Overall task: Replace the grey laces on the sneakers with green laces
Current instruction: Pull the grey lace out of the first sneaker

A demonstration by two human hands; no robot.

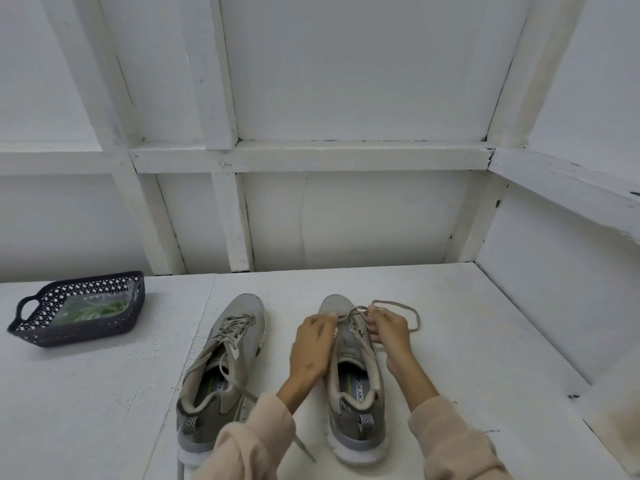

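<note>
Grip of left hand point(313, 341) and right hand point(389, 329) pinched on the grey lace point(350, 315), at toe of right sneaker point(353, 393), insole reads "ORY FO", left sneaker point(221, 368) beside, near tabletop point(467, 341) front edge, green laces point(91, 308) in basket point(81, 336), far-left corner.

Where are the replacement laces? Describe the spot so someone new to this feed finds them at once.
On the white table, look far left of the left-hand sneaker. A dark perforated basket with a loop handle sits there, and the green laces lie inside it in a clear bag. It is the only dark container and the only green in view.
</note>
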